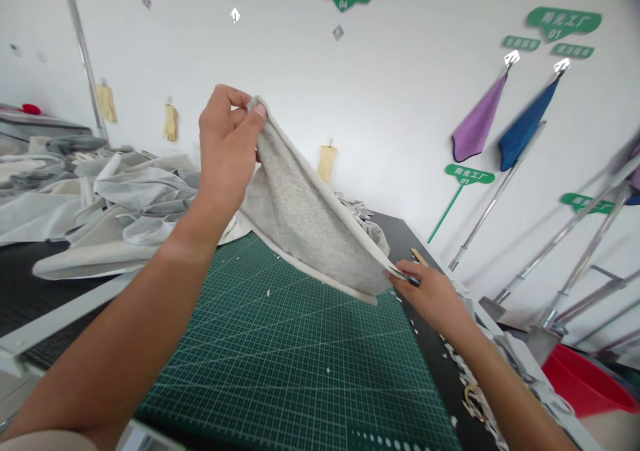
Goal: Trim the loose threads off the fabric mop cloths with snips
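My left hand (227, 141) is raised, pinching the top corner of a light grey piece of fabric (310, 217) between thumb and fingers. The fabric hangs stretched down to the right above the green cutting mat (300, 344), its edges paler than its middle. At its lower right end, my right hand (425, 297) is closed round what look like scissors (407, 277), with a silver blade lying against the fabric's edge and a dark handle. My right fingers partly hide them. I cannot tell whether the right fingers also grip the fabric.
A heap of grey and white fabric pieces (115, 191) covers the left of the black table. Another fabric pile (373, 231) lies behind the held piece. Scraps (465, 371) line the table's right side. A red basin (590, 381) stands at the lower right. Cloths (483, 117) hang on the wall.
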`<state>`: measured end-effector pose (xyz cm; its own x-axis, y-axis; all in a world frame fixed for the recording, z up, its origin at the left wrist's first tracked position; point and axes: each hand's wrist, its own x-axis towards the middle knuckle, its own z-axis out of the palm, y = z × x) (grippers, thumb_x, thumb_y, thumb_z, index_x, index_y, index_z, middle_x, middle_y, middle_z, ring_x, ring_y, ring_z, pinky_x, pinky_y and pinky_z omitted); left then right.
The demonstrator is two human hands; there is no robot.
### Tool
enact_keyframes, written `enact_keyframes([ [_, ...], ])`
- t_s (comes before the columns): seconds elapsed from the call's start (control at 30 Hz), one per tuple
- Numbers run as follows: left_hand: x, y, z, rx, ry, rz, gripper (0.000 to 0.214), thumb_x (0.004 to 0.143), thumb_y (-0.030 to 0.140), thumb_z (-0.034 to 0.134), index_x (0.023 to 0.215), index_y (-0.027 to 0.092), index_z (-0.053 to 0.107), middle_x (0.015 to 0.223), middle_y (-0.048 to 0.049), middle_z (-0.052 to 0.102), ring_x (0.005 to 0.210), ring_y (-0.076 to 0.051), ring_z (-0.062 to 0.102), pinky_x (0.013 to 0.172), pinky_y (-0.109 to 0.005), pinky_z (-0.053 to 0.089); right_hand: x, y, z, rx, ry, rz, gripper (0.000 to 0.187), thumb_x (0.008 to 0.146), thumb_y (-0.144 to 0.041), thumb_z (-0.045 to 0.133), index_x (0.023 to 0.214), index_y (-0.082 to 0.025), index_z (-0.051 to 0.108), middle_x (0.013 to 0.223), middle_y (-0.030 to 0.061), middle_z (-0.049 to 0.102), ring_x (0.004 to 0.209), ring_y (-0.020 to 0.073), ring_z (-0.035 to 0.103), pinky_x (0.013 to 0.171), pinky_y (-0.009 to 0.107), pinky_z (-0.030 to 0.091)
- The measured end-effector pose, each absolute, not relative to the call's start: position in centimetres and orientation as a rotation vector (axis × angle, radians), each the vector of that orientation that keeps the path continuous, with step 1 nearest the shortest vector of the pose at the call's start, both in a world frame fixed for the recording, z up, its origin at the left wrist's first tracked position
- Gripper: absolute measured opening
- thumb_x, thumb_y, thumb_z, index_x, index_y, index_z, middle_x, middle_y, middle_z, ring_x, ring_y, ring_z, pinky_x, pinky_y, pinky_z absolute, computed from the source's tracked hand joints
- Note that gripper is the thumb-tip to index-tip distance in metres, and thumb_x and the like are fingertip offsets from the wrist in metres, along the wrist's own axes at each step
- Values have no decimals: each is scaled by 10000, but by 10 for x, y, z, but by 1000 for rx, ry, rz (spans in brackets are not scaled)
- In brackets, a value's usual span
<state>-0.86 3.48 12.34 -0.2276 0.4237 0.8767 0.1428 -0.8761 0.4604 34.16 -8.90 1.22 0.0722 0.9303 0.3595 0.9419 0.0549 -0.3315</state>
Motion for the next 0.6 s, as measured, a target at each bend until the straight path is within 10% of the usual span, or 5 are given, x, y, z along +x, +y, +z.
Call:
enact_keyframes([
  [0.3, -32, 30, 126, 1687, 695, 2083, 117, 836, 282, 672, 838, 219, 573, 726, 21, 552, 667, -124, 516, 676, -309, 438, 374, -120, 84, -1526, -1436, 612, 368, 783, -500, 753, 740, -194, 552, 524, -74, 296, 481, 81, 221, 448, 239, 183],
  [0.6, 57, -31, 67, 2015, 327, 688, 138, 866, 352, 648, 905, 224, 616, 1065, -38, 654, 1029, -208, 587, 904, -352, 461, 292, -108, 52, -1228, -1333, 1121, 428, 799, -389, 725, 678, -211, 355, 581, -91, 186, 503, 56, 119, 434, 229, 104],
])
